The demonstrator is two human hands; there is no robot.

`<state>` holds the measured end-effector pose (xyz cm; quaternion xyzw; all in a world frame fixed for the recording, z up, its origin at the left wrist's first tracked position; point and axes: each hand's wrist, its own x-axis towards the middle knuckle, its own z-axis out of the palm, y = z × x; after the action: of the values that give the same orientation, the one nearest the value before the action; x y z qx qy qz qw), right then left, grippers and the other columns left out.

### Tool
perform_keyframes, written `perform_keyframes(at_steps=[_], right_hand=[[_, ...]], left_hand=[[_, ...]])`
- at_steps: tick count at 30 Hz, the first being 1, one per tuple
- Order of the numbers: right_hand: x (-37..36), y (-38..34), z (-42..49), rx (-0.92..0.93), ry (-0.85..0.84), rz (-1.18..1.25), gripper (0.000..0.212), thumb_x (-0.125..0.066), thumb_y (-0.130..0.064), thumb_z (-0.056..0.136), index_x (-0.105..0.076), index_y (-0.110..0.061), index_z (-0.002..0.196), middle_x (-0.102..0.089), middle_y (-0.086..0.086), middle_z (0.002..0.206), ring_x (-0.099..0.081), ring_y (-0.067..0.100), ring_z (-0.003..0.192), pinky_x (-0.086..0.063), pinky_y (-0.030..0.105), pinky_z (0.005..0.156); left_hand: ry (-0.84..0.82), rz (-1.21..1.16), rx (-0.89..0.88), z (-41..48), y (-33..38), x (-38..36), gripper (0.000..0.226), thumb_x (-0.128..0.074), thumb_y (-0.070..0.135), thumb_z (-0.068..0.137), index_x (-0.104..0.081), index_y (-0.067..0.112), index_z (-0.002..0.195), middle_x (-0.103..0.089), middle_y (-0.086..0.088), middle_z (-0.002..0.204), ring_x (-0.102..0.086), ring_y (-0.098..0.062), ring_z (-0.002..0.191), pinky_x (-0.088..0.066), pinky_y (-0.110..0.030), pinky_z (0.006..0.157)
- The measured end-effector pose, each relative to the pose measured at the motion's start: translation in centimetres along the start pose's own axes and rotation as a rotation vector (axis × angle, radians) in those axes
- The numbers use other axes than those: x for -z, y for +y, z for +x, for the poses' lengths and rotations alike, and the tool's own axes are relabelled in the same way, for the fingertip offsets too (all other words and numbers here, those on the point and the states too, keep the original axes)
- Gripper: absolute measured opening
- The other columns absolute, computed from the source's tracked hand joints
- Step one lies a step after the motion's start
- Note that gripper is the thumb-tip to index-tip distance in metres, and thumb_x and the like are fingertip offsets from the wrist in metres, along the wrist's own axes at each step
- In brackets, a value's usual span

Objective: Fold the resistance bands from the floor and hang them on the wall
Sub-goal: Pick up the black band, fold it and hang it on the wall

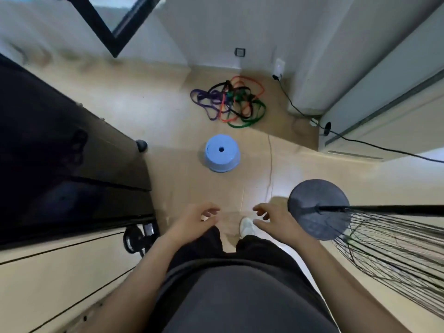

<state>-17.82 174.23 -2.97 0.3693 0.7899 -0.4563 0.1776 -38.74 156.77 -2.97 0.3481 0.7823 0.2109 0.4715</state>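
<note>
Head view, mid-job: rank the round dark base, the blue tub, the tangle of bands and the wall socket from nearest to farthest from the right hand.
1. round dark base, just right of the right hand.
2. blue tub, ahead on the floor, slightly left.
3. tangle of bands, beyond the tub, near the wall.
4. wall socket, low on the far wall.

A blue stool (222,153) stands near a fan base (318,209).
</note>
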Motion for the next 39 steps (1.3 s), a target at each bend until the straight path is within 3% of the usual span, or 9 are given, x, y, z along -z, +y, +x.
perform_keyframes(at_steps=[5, 11, 15, 19, 22, 25, 30, 36, 39], right_hand=[[1.7, -3.2, 5.5, -0.100, 0.110, 0.127, 0.037, -0.067, -0.032, 0.091, -0.063, -0.024, 0.127, -0.065, -0.008, 0.111, -0.063, 0.011, 0.099, -0.050, 0.027, 0.089], [4.6, -7.9, 12.5, -0.231, 0.179, 0.133, 0.039, -0.067, -0.029, 0.091, -0.063, -0.021, 0.129, -0.067, -0.001, 0.120, -0.061, 0.014, 0.097, -0.043, 0.022, 0.082], [6.7, -11.5, 15.9, -0.297, 0.253, 0.184, 0.039, -0.066, -0.030, 0.092, -0.061, -0.024, 0.130, -0.065, -0.005, 0.118, -0.061, 0.013, 0.099, -0.042, 0.022, 0.084], [9.0, -13.6, 19.0, -0.331, 0.307, 0.236, 0.036, -0.067, -0.029, 0.091, -0.063, -0.025, 0.127, -0.066, -0.006, 0.115, -0.061, 0.012, 0.096, -0.043, 0.022, 0.084], [11.2, -13.9, 21.9, -0.340, 0.325, 0.260, 0.035, -0.068, -0.027, 0.090, -0.064, -0.024, 0.124, -0.066, -0.005, 0.115, -0.062, 0.013, 0.097, -0.044, 0.023, 0.084], [14.4, -13.4, 25.7, -0.314, 0.298, 0.278, 0.035, -0.068, -0.026, 0.090, -0.064, -0.023, 0.125, -0.065, -0.005, 0.116, -0.062, 0.015, 0.101, -0.046, 0.025, 0.087], [21.7, -11.5, 33.6, -0.220, 0.199, 0.241, 0.031, -0.068, -0.022, 0.090, -0.065, -0.021, 0.122, -0.065, -0.004, 0.111, -0.063, 0.017, 0.100, -0.051, 0.030, 0.092], [29.5, -9.2, 43.7, -0.160, 0.087, 0.127, 0.035, -0.069, -0.026, 0.090, -0.064, -0.022, 0.124, -0.066, -0.003, 0.112, -0.060, 0.015, 0.095, -0.045, 0.026, 0.083], [31.7, -9.2, 49.2, -0.176, 0.078, 0.134, 0.035, -0.070, -0.025, 0.090, -0.065, -0.019, 0.125, -0.065, -0.003, 0.108, -0.061, 0.017, 0.092, -0.049, 0.030, 0.087]], left_hand=[[-0.074, -0.007, 0.011, 6.0, -1.0, 5.4, 0.029, -0.069, 0.022, 0.093, -0.069, 0.025, 0.122, -0.073, 0.011, 0.108, -0.067, 0.002, 0.100, -0.052, -0.021, 0.095], [-0.182, 0.111, -0.049, 16.2, -1.3, 14.7, 0.038, -0.061, 0.044, 0.084, -0.066, 0.035, 0.121, -0.069, 0.022, 0.110, -0.064, 0.004, 0.102, -0.050, -0.026, 0.096], [-0.186, 0.111, -0.085, 20.9, -0.6, 20.1, 0.029, -0.065, 0.029, 0.093, -0.067, 0.027, 0.121, -0.069, 0.015, 0.108, -0.063, 0.002, 0.098, -0.048, -0.016, 0.086], [-0.179, 0.162, -0.101, 25.2, 0.7, 23.6, 0.027, -0.063, 0.030, 0.094, -0.067, 0.030, 0.121, -0.068, 0.020, 0.104, -0.064, 0.000, 0.097, -0.053, -0.030, 0.093], [-0.178, 0.180, -0.114, 28.3, 2.5, 25.1, 0.030, -0.062, 0.032, 0.094, -0.066, 0.031, 0.123, -0.068, 0.020, 0.107, -0.063, 0.003, 0.098, -0.052, -0.025, 0.090], [-0.146, 0.177, -0.105, 31.9, 4.5, 26.4, 0.029, -0.062, 0.033, 0.094, -0.066, 0.032, 0.122, -0.068, 0.021, 0.106, -0.062, 0.006, 0.095, -0.044, -0.012, 0.079], [-0.042, 0.145, -0.004, 38.2, 7.9, 28.0, 0.026, -0.065, 0.029, 0.093, -0.068, 0.031, 0.118, -0.069, 0.020, 0.101, -0.066, -0.001, 0.095, -0.051, -0.026, 0.090], [0.049, 0.019, 0.055, 44.9, 10.2, 30.1, 0.024, -0.067, 0.029, 0.092, -0.070, 0.031, 0.116, -0.070, 0.020, 0.099, -0.067, 0.002, 0.091, -0.050, -0.021, 0.084], [0.013, -0.017, 0.085, 49.0, 9.3, 31.5, 0.027, -0.066, 0.029, 0.092, -0.069, 0.029, 0.119, -0.073, 0.015, 0.103, -0.068, -0.002, 0.096, -0.050, -0.023, 0.088]])
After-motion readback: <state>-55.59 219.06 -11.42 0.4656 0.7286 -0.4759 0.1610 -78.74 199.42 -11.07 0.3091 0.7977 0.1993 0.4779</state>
